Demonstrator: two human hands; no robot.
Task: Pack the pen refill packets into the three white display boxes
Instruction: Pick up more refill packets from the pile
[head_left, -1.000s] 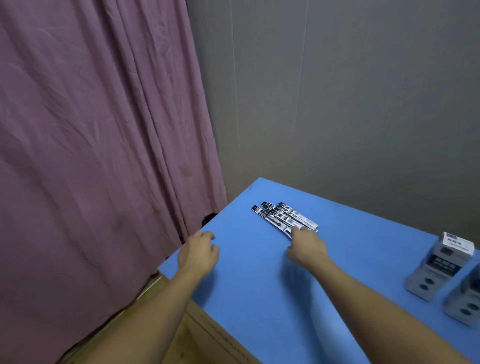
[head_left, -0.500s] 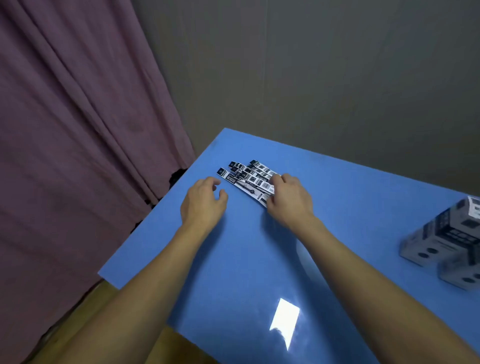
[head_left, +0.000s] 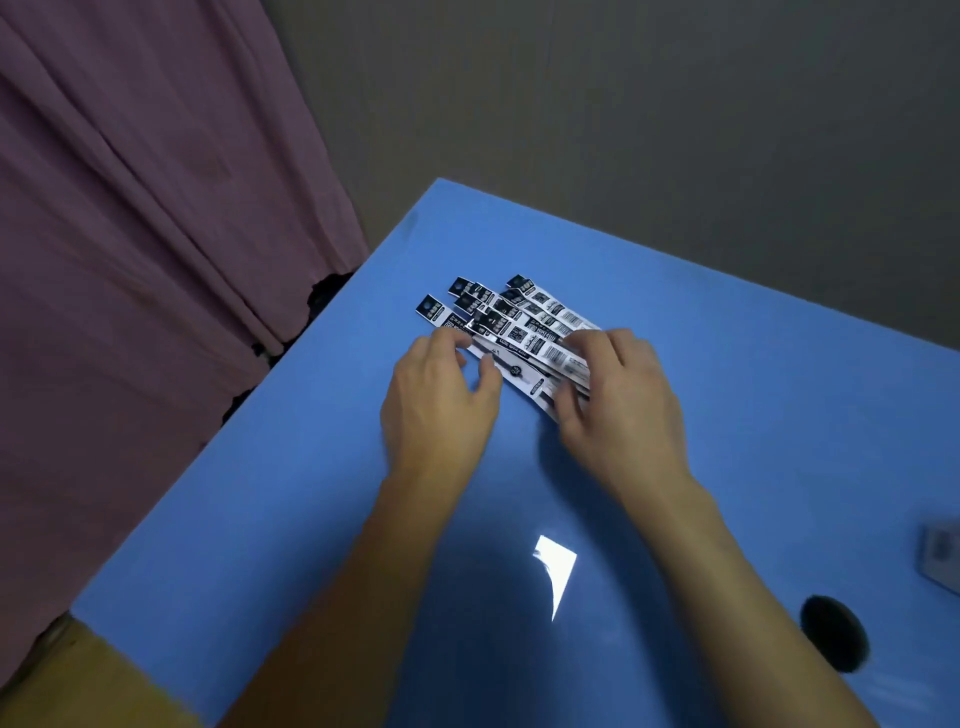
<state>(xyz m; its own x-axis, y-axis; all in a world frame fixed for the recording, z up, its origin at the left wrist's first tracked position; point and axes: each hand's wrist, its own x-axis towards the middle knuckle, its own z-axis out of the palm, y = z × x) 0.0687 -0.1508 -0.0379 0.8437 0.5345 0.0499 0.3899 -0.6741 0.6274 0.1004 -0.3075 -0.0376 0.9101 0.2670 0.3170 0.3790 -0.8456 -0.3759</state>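
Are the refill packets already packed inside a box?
No, the packets lie fanned out on the blue table, with both hands at them.
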